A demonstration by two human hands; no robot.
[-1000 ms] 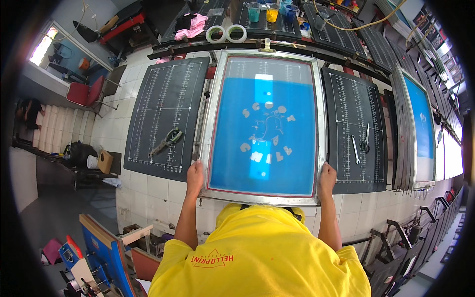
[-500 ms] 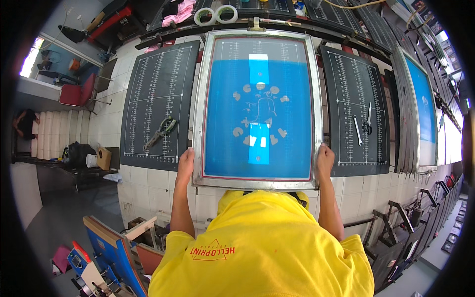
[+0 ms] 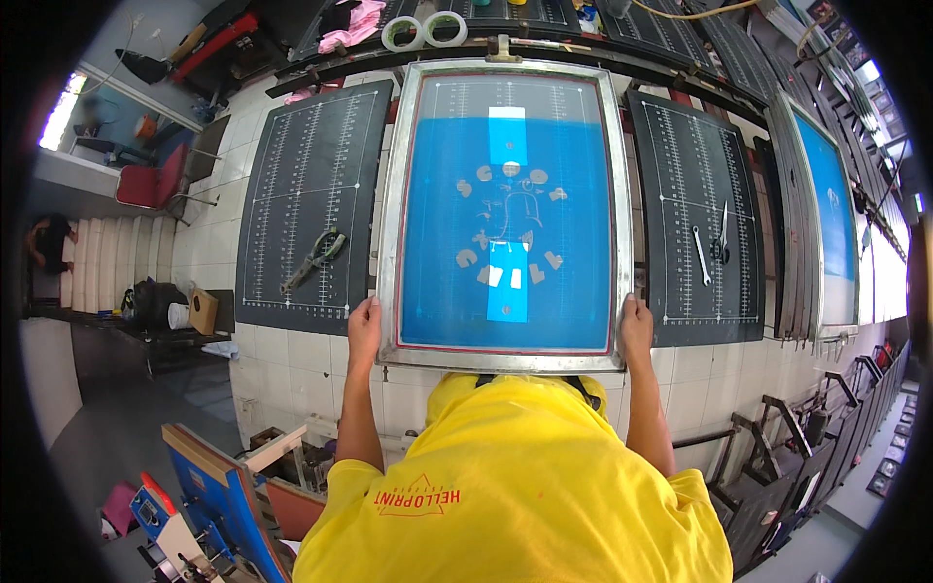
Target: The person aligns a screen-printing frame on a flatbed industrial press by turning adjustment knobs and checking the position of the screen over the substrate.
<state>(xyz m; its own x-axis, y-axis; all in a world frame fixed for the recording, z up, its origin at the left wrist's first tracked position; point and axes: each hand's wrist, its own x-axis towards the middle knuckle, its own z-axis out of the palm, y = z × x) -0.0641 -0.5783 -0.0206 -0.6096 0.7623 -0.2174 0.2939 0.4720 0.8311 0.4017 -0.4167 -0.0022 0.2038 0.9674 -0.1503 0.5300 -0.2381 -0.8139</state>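
A large screen-printing frame [image 3: 391, 243] with a metal rim and blue mesh lies in front of me on the white tiled bench, its far end under a clamp [image 3: 502, 46]. The mesh carries a pale cut-out design and light blue tape strips. My left hand [image 3: 363, 325] grips the frame's near left corner. At the near right corner my right hand [image 3: 636, 325] grips the rim. Both forearms come up from my yellow shirt.
Black gridded pallets flank the frame: the left one [image 3: 292, 175] holds pliers [image 3: 313, 260], the right one [image 3: 698, 175] holds a wrench [image 3: 701, 255] and scissors. Two tape rolls [image 3: 422, 31] and a pink cloth lie beyond. More screens [image 3: 826, 194] stand at right. A blue board [image 3: 219, 496] sits lower left.
The frame with my hands on its near corners sits lower and larger in view than before, and its far end has come in under the clamp.
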